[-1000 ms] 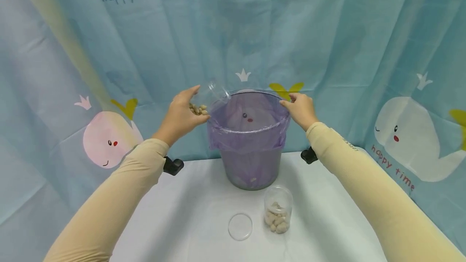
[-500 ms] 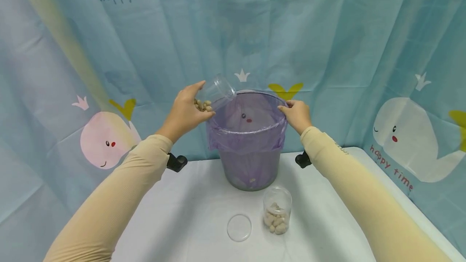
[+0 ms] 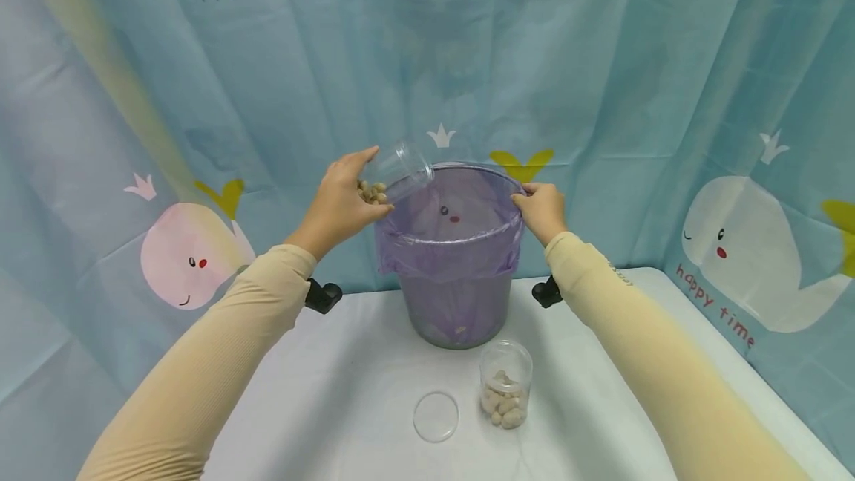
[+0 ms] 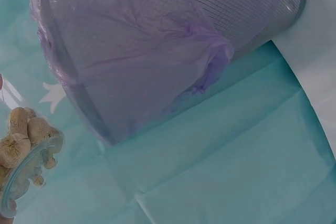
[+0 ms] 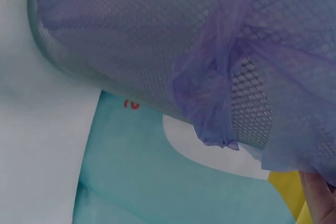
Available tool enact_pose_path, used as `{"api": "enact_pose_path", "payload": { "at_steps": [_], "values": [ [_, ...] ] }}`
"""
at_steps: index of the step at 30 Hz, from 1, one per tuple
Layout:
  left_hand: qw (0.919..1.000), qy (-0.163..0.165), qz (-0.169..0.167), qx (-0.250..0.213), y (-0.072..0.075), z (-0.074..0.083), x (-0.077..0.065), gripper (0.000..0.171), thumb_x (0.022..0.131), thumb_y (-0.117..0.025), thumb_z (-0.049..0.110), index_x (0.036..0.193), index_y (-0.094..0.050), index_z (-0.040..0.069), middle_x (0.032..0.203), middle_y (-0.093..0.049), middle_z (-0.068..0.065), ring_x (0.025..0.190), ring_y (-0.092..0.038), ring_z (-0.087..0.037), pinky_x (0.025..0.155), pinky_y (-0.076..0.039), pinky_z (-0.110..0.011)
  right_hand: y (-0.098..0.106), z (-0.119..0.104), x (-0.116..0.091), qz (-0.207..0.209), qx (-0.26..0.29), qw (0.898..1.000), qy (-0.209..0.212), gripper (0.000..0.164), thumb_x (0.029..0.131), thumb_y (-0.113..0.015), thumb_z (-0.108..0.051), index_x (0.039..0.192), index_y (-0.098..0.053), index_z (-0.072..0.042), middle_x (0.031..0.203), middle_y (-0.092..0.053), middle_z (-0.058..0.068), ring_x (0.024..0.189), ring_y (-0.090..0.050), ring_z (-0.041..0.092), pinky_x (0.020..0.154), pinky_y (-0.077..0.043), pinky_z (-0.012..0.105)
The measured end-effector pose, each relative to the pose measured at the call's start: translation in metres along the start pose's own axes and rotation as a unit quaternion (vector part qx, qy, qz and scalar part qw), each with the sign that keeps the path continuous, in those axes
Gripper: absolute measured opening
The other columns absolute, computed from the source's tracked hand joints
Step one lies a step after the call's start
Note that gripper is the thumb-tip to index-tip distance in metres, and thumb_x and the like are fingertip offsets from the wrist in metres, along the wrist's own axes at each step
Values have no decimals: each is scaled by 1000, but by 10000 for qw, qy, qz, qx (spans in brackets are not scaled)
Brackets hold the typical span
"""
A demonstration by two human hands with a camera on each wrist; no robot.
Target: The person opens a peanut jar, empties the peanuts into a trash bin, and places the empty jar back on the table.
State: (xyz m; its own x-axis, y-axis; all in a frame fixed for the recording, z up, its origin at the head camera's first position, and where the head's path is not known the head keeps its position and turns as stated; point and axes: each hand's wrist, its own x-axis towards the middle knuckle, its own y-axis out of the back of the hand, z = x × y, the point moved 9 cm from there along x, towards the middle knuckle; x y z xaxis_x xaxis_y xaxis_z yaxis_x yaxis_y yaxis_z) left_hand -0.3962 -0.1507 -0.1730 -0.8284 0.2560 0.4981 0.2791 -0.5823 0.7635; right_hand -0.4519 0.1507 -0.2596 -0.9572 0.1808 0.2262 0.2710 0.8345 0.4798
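My left hand (image 3: 334, 203) holds a clear plastic jar (image 3: 404, 169) on its side, its mouth over the left part of the rim of a mesh waste bin (image 3: 457, 314). Tan mushroom-like pieces (image 3: 371, 191) lie inside near the jar's base; the left wrist view shows these pieces (image 4: 20, 137) closer. A purple bin liner (image 3: 449, 258) lines the bin and folds over its rim. At the right of that rim my right hand (image 3: 544, 210) pinches the liner and edge between thumb and fingers. In the right wrist view only some fingers (image 5: 317, 195) show.
On the white table (image 3: 374, 370), in front of the bin, stands a second clear jar (image 3: 506, 392) part filled with pale, rounded pieces. A clear round lid (image 3: 436, 442) lies to its left. A blue printed curtain (image 3: 320, 80) hangs behind the bin.
The left hand has brought the tilted jar slightly right, over the bin's rim. My right hand has moved a little down and left and now grips the rim and liner.
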Motion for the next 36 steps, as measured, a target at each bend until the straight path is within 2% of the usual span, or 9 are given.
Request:
{"api": "enact_pose_path", "payload": {
  "at_steps": [5,8,11,18,24,26,30,33,36],
  "values": [
    [9998,-115,0,132,-1,5,2,90,79,-83,16,155,-35,15,153,-42,-13,142,-35,-38,117,-35,-55,1,3,-3,232,353,9990,-159,42,101,-56,-17,139,-54,1,140,-58,19,121,-63,33,101,-56,41],
    [9998,-154,13,152,-1,8,3,90,79,-83,15,154,-35,15,153,-42,-14,142,-34,-38,117,-36,-55,0,5,-4,334,528,9978,-224,41,101,-55,-17,139,-55,0,139,-59,18,112,-66,32,90,-58,34],
    [9997,-207,16,151,0,11,4,90,78,-83,14,154,-35,14,153,-41,-15,142,-34,-38,118,-34,-55,-1,6,-4,436,627,9967,-282,40,101,-55,-17,138,-56,-1,138,-61,17,102,-66,30,80,-53,29],
    [9990,-415,89,155,3,17,5,89,77,-82,8,154,-37,12,152,-42,-17,141,-34,-38,119,-35,-53,1,6,-3,680,594,9955,-289,38,99,-55,-13,133,-59,2,136,-61,18,116,-65,34,99,-56,41],
    [9970,-622,285,358,5,22,9,87,77,-82,5,152,-39,11,150,-44,-18,139,-37,-37,116,-40,-51,1,7,-2,705,568,9955,-275,37,99,-53,-12,133,-60,1,135,-62,19,112,-66,34,97,-56,41],
    [9952,-757,206,589,1,24,10,85,76,-83,5,151,-41,10,148,-46,-18,139,-38,-38,116,-40,-51,1,6,-2,709,558,9956,-259,37,99,-53,-12,132,-61,1,135,-62,19,113,-66,34,97,-57,41],
    [9903,-1024,-177,925,-15,28,9,82,75,-82,4,148,-45,8,147,-48,-18,140,-38,-40,117,-39,-51,1,5,-4,705,584,9955,-229,37,98,-51,-10,131,-61,2,133,-63,20,115,-66,35,98,-57,43],
    [9881,-1150,-305,974,-21,32,6,80,75,-80,2,147,-45,7,146,-49,-19,140,-39,-41,117,-39,-51,2,5,-5,695,517,9960,-203,37,98,-51,-10,131,-62,2,132,-64,20,107,-68,33,91,-58,37],
    [9882,-1226,-184,897,-19,36,7,77,77,-77,0,147,-46,6,145,-49,-20,138,-40,-41,115,-41,-51,4,4,-5,687,425,9965,-207,37,97,-52,-10,131,-62,0,131,-65,19,85,-66,25,74,-54,27]
  ]
}}
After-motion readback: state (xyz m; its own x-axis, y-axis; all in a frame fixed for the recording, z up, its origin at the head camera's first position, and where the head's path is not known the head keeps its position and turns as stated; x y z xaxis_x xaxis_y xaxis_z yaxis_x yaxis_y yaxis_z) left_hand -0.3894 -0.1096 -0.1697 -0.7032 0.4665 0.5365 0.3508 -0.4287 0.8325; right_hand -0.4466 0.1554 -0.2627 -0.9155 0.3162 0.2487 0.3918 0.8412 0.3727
